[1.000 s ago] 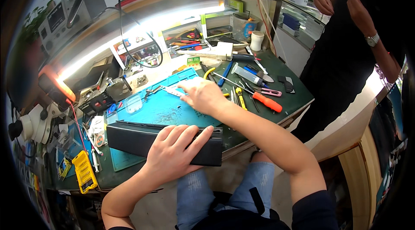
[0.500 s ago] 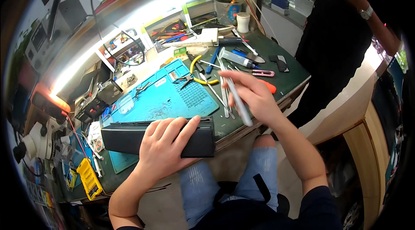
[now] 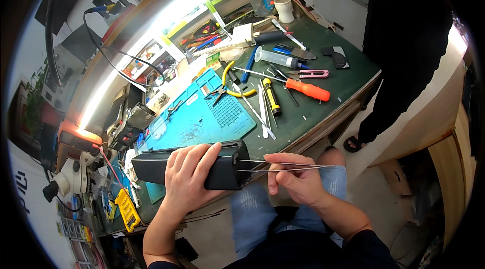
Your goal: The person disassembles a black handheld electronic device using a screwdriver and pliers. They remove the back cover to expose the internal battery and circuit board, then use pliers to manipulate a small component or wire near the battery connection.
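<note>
Dark green bench (image 3: 351,83), lit by one strip light (image 3: 177,9): along its near edge, a person's left-hand grip (image 3: 188,170) clasps one long black box (image 3: 226,170), fingers draped over the top. Whether the box touches the bench cannot be told. Out past the edge, the right-hand grip (image 3: 298,180) pinches one pair of metal tweezers (image 3: 316,167), its two prongs apart at the box's right end. Behind the box lies one blue mat (image 3: 197,122). To its right are one orange-handled screwdriver (image 3: 309,89), one clear syringe (image 3: 275,58) and one pink-handled tool (image 3: 314,73); one pair of yellow-handled pliers (image 3: 241,93) lies partly on the mat. Bare bench, dotted with small pale scraps, runs from the screwdriver to the right-hand edge. One yellow case (image 3: 128,210) sits at left, near the edge.
</note>
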Available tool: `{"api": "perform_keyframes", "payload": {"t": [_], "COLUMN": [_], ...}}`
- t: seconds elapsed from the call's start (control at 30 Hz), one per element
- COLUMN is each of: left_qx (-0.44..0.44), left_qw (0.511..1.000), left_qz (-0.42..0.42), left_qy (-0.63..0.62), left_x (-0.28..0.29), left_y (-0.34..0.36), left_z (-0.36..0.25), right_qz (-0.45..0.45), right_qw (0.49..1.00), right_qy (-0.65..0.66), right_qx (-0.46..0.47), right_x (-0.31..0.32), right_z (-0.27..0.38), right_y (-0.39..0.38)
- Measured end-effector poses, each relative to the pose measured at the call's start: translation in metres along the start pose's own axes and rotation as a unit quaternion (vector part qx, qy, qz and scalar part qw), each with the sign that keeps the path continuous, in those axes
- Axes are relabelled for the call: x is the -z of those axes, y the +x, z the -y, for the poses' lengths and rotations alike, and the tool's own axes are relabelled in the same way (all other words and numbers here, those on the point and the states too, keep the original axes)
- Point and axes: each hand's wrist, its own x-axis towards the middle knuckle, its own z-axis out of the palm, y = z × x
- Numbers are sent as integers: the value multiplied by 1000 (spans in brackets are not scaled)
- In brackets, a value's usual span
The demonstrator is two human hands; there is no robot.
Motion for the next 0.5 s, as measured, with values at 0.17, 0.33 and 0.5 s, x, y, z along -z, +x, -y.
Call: {"api": "perform_keyframes", "payload": {"t": [0.17, 0.33, 0.5], "left_qx": [-5, -1, 0], "left_qw": [1000, 1000, 1000], "left_qz": [3, -5, -5], "left_qy": [7, 19, 19], "left_x": [0, -3, -2], "left_y": [-1, 0, 0], "left_z": [0, 0, 0], "right_qz": [-51, -95, -115], "right_qw": [996, 988, 987], "right_qy": [77, 115, 103], "right_qx": [-6, -37, -42], "right_x": [-8, -5, -8], "right_z": [-22, -25, -27], "right_y": [1, 1, 4]}}
